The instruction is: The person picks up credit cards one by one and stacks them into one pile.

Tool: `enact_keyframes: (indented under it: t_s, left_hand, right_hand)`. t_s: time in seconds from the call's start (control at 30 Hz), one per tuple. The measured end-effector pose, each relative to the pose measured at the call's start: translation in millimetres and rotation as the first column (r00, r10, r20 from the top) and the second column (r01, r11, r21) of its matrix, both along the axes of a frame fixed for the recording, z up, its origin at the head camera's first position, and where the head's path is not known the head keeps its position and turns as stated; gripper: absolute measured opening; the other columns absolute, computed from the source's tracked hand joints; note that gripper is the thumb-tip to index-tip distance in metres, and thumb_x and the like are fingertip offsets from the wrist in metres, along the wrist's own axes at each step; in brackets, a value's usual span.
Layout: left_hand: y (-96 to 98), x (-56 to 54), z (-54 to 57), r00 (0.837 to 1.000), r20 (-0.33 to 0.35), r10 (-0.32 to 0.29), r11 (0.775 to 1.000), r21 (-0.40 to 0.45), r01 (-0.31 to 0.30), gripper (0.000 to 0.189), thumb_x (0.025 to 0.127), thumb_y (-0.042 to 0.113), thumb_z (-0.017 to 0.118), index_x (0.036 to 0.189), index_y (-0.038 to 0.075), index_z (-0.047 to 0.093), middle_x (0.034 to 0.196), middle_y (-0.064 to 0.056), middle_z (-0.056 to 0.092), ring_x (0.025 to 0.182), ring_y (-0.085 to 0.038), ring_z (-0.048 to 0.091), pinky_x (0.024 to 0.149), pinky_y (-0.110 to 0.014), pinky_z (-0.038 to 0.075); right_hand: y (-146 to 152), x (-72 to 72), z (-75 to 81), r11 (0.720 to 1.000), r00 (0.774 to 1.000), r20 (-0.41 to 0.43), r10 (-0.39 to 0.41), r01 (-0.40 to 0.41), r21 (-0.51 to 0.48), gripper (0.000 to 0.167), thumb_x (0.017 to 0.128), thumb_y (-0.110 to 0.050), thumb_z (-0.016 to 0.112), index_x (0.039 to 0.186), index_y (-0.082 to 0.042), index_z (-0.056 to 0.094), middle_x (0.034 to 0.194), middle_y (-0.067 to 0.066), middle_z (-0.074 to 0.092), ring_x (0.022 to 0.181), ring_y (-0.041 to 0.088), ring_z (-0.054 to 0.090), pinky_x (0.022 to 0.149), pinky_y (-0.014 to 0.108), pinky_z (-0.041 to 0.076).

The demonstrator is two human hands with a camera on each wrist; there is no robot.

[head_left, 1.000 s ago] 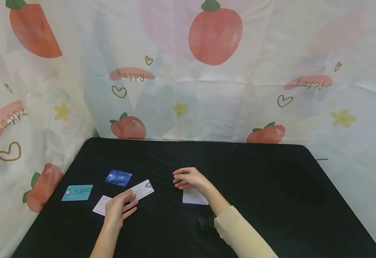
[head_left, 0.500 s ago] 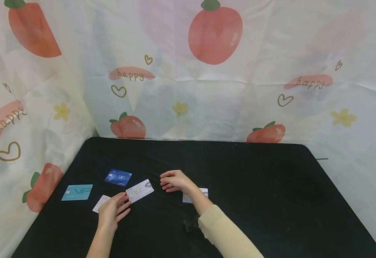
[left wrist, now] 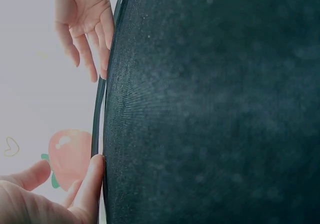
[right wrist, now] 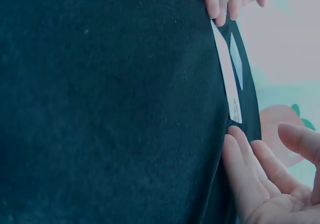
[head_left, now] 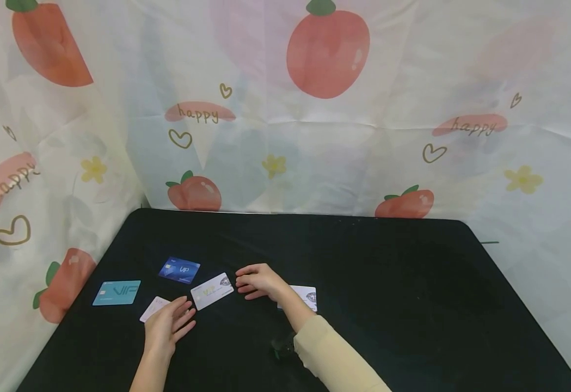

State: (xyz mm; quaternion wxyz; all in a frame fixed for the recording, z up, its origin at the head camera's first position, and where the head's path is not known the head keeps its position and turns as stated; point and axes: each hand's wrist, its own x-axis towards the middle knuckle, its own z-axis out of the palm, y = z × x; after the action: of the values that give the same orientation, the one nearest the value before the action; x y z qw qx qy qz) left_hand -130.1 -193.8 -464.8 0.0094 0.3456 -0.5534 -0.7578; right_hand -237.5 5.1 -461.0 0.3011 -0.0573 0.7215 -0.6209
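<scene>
A white VIP card [head_left: 213,291] lies flat and tilted on the black table between my two hands. My left hand [head_left: 167,325] is at its left side with fingers loosely extended; nothing shows in its grasp. To the card's right my right hand [head_left: 261,282] hovers with relaxed fingers and holds nothing. In the right wrist view the white card [right wrist: 228,76] runs between the fingertips of both hands; contact is hard to tell. A pale pink card [head_left: 153,308] is partly hidden behind my left hand.
A blue VIP card [head_left: 179,270] and a teal VIP card [head_left: 116,293] lie at the left. Another white card [head_left: 307,296], perhaps stacked, is partly covered by my right forearm. Beyond the black table [head_left: 388,305] hangs a fruit-patterned curtain [head_left: 275,109].
My left hand has let go of the white VIP card and drawn back left. My right hand has moved left from above the other white card toward the VIP card's right end.
</scene>
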Motion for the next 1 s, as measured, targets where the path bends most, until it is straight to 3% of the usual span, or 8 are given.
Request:
enact_keyframes:
  t_s: [0.43, 0.7, 1.0]
  left_hand:
    - [0.4, -0.1, -1.7, 0.999, -0.004, -0.037, 0.999, 0.020, 0.037, 0.044, 0.086, 0.023, 0.061, 0.119, -0.002, 0.047, 0.085, 0.005, 0.068, 0.081, -0.013, 0.067, 0.076, -0.036, 0.054]
    - [0.0, -0.4, -3.9, 0.998, -0.050, -0.049, 0.996, 0.075, 0.053, 0.036, 0.087, 0.017, 0.060, 0.116, -0.003, 0.053, 0.086, 0.003, 0.067, 0.082, -0.014, 0.067, 0.077, -0.036, 0.055]
    - [-1.2, -0.2, -2.4, 0.993, -0.056, -0.105, 0.991, 0.080, 0.109, 0.056, 0.092, 0.012, 0.049, 0.140, -0.004, 0.028, 0.090, 0.004, 0.065, 0.082, -0.010, 0.066, 0.079, -0.031, 0.054]
  right_hand:
    - [-9.3, 4.4, 0.4, 1.000, 0.998, 0.069, -0.003, 0.003, 0.002, 0.030, 0.088, -0.011, 0.058, 0.116, 0.001, 0.058, 0.099, 0.016, 0.066, 0.089, 0.027, 0.066, 0.072, 0.039, 0.056]
    - [-10.6, 2.4, -0.6, 0.997, 0.985, 0.154, -0.074, 0.073, 0.014, 0.027, 0.088, -0.010, 0.057, 0.111, 0.004, 0.060, 0.095, 0.014, 0.067, 0.088, 0.027, 0.066, 0.074, 0.039, 0.056]
    - [-13.4, 4.0, -2.8, 0.992, 0.978, 0.170, -0.121, 0.123, -0.003, 0.022, 0.087, -0.005, 0.057, 0.104, 0.008, 0.063, 0.079, 0.010, 0.063, 0.076, 0.022, 0.067, 0.071, 0.035, 0.057]
